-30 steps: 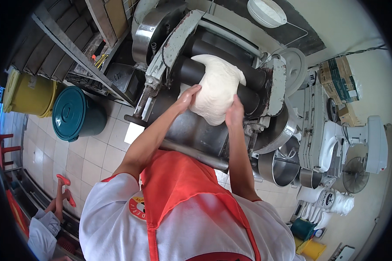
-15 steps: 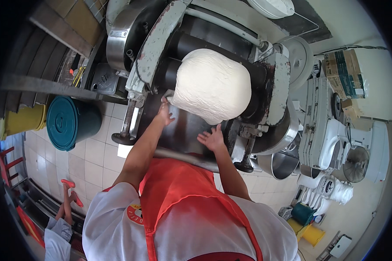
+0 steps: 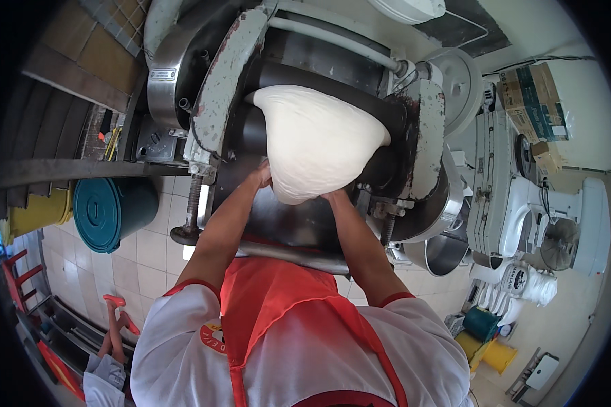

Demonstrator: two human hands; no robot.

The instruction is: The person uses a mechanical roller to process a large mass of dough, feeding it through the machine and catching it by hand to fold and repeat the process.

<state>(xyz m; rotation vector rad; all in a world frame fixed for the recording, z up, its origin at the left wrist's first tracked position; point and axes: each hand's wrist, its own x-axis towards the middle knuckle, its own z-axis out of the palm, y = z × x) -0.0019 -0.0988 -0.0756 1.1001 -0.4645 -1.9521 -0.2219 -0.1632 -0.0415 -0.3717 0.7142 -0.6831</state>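
Note:
A big, smooth, pale lump of dough (image 3: 322, 142) lies over the dark rollers (image 3: 248, 129) of a dough sheeter with worn, chipped side frames. Its near end sags toward me over the machine's metal feed plate (image 3: 292, 224). At the dough's near left edge my left hand (image 3: 262, 176) holds it from the side and below; most of the fingers are covered. My right hand (image 3: 335, 195) reaches beneath the near right edge and holds the dough there, with its fingers hidden under it.
Screw handles flank the sheeter, one at the left (image 3: 184, 235). A green lidded bin (image 3: 98, 214) stands on the tiled floor to the left. Steel bowls (image 3: 447, 252) and a white mixer (image 3: 577, 224) are at the right. Another person's legs (image 3: 115, 325) show at lower left.
Both hands have moved in under the dough's near edge; the right was open beside it before. The dough has changed from a rounded block to a wider, roughly triangular shape.

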